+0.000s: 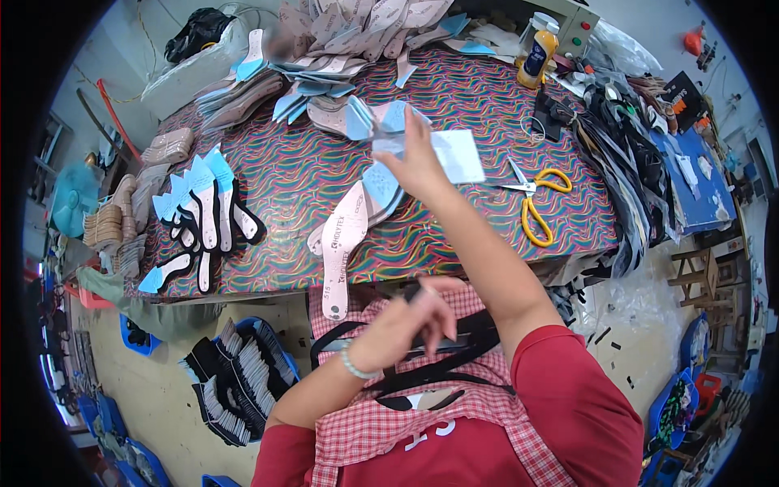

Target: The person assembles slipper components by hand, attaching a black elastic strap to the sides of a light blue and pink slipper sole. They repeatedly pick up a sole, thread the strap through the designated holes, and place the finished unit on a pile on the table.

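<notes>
Right hand (pixel 418 154): outstretched at white card (pixel 462 156) | left hand (pixel 410 325): low, before apron (pixel 349 434)

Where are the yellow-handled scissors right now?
Head view, right of centre: the scissors lie open on the patterned tablecloth, just right of the white rectangular piece and left of the dark strips.

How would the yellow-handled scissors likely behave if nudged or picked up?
The scissors probably won't roll, since they lie flat on the patterned tablecloth. Lifting by one handle might swing the other, as the blades stand parted. They likely feel stiff, given those metallic-looking blades.
</notes>
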A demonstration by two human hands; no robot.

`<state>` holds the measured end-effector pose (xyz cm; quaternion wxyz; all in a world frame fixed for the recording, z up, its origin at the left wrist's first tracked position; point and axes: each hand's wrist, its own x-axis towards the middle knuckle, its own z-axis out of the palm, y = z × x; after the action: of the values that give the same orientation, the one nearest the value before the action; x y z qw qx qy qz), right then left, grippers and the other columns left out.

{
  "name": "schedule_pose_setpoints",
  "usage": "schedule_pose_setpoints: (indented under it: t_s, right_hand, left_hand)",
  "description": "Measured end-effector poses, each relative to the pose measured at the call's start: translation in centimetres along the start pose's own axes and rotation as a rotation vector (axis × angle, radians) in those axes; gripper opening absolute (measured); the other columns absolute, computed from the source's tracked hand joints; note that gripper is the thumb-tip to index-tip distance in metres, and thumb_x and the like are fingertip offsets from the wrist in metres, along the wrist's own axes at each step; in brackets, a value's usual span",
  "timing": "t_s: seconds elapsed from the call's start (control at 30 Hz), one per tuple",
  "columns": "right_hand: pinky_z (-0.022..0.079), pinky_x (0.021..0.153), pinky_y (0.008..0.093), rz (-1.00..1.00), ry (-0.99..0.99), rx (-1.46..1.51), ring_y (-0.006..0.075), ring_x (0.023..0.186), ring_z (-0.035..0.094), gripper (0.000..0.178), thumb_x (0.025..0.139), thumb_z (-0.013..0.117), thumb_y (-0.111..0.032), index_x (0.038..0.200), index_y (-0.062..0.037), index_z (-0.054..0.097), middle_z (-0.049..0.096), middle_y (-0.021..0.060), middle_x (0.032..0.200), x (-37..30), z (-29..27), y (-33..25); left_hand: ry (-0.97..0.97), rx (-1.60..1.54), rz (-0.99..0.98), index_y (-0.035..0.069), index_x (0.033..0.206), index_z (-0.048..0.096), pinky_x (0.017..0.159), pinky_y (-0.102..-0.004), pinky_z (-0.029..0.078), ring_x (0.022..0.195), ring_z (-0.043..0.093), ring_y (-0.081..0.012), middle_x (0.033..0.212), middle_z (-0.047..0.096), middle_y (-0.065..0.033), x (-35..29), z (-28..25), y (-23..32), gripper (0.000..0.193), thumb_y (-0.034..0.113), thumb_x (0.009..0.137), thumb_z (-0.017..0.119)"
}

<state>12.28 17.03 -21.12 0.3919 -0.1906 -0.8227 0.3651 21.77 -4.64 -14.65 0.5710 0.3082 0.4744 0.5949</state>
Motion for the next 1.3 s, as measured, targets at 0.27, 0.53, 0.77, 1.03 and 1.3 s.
schedule_pose_setpoints:
  t_s: [0.27, 0.53, 0.77, 1.03, 1.3]
  right_hand:
    - [0.048, 0.085, 0.0387, 0.088, -0.172, -0.311, 0.0277, 0.099, 0.062, 0.043, 0.084, 0.062, -0.018, 0.124, -0.0034, 0.053, 0.063, 0.0154, 0.109, 2.3, -10.9, 8.6]
    - [0.052, 0.078, 0.0429, 0.127, -0.628, -0.857, 0.0293, 0.095, 0.065, 0.022, 0.079, 0.058, -0.022, 0.091, -0.0064, 0.069, 0.068, 0.0135, 0.093, 9.7, -11.3, 9.4]
    - [0.052, 0.077, 0.0464, 0.087, -0.145, -1.125, 0.0334, 0.094, 0.064, 0.024, 0.087, 0.053, -0.021, 0.102, -0.0065, 0.063, 0.062, 0.0156, 0.104, 21.6, -16.5, 17.0]
    - [0.052, 0.076, 0.0427, 0.005, -0.312, -1.223, 0.0313, 0.090, 0.064, 0.017, 0.082, 0.057, -0.016, 0.095, -0.0088, 0.066, 0.063, 0.0139, 0.098, 30.3, -11.4, 26.2]
    - [0.051, 0.083, 0.0423, 0.329, -0.050, -1.020, 0.0304, 0.111, 0.058, 0.033, 0.087, 0.054, -0.029, 0.106, -0.0061, 0.067, 0.061, 0.0176, 0.118, 33.8, -8.5, 25.6]
  left_hand:
    - [0.527, 0.242, 0.361, -0.002, 0.113, 0.058, 0.070, -0.0268, 0.046, 0.077, 0.058, -0.0130, 0.087, 0.062, -0.0068, -1.3, -3.9, -0.9, 0.041, 0.029, 0.102, 0.034]
    - [0.439, 0.937, 0.495, -0.002, 0.099, 0.062, 0.084, -0.0430, 0.044, 0.089, 0.058, -0.0359, 0.092, 0.063, -0.0169, 3.0, -4.8, -4.1, 0.019, 0.008, 0.091, 0.048]
    - [0.473, 0.957, 0.510, 0.004, 0.100, 0.063, 0.087, -0.0466, 0.041, 0.092, 0.058, -0.0334, 0.095, 0.062, -0.0136, 4.2, -6.3, -6.7, 0.022, 0.003, 0.080, 0.054]
    - [0.352, 0.997, 0.474, 0.007, 0.106, 0.062, 0.091, -0.0472, 0.042, 0.098, 0.061, -0.0283, 0.097, 0.064, -0.0090, 4.0, -7.6, -6.7, 0.028, 0.010, 0.079, 0.054]
    - [0.335, 0.959, 0.419, 0.011, 0.109, 0.061, 0.092, -0.0439, 0.042, 0.100, 0.061, -0.0245, 0.103, 0.065, -0.0044, 4.4, -7.9, -6.2, 0.028, 0.015, 0.083, 0.052]
